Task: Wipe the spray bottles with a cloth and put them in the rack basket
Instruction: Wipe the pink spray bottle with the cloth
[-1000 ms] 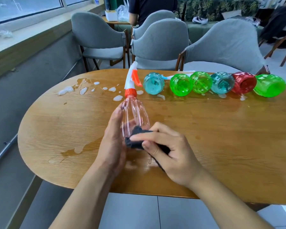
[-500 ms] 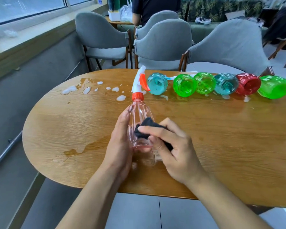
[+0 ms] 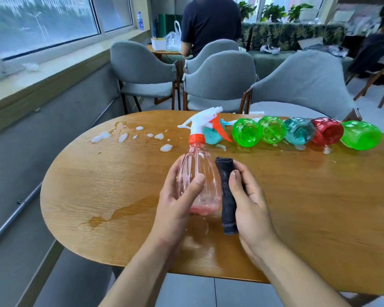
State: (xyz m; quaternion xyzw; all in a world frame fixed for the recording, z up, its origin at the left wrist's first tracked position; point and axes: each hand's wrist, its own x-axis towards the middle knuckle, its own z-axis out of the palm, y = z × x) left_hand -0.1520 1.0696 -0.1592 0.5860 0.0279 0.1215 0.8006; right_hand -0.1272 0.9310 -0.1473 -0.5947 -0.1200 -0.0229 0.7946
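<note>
Six bottles waiting: a row (image 3: 306, 134) lying on its sides along the far edge of the table (image 3: 98, 196); none seen wiped; no rack basket is in view
Bottle in hand: the pink bottle (image 3: 197, 173) is held upright over the middle of the table, nearer the near edge; white trigger head up, orange collar below it
Left hand: the left hand (image 3: 175, 207) is wrapped round the bottle's lower body, thumb across the front, fingers curled behind; a firm grip
Right hand: the right hand (image 3: 248, 202) is closed on the cloth (image 3: 227, 196), thumb pressed on its face; the cloth is folded into a dark strip and laid against the bottle's right side
Risk, slip: the plastic looks wet and smooth; a one-handed grip could be lost if the cloth is dragged hard; the bottle would be dropped onto the table
Risk, re-soiling: foam blobs (image 3: 122, 137) by the far-left edge and a wet streak (image 3: 111, 214) by the near-left edge; a wiped bottle set down there would be dirtied again
Risk, row: the trigger head stands close before the teal bottle (image 3: 211, 136); the row could be knocked and rolled off the far edge
Change, bottle: it was tilted lower toward the table half a second ago; it is now raised more upright
Change, cloth: it was bunched on the bottle's front under the fingers; it is now stretched long down the right side
</note>
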